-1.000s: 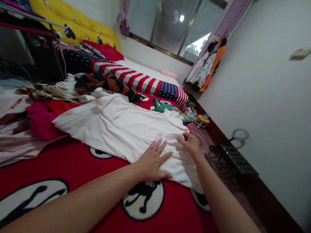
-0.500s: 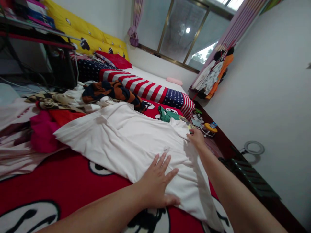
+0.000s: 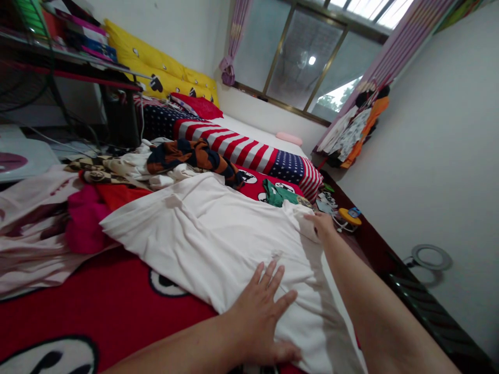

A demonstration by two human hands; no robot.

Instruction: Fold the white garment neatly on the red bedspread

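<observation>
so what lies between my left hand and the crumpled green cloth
In the head view, the wrinkled white cloth garment lies between your left hand and the crumpled green cloth.

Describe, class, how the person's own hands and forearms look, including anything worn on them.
The left hand and right hand are ungloved, and both wrists lack a watch or bracelet. No ring shows on the left hand; the right one's fingers are too small and partly hidden to tell. The left forearm and right forearm show no sleeve.

Purple curtains [image 3: 403, 47] flank a gold-framed window [image 3: 307, 57]; below it, a stars-and-stripes bed [image 3: 230, 144]; pale wall [image 3: 440, 156] right.
</observation>
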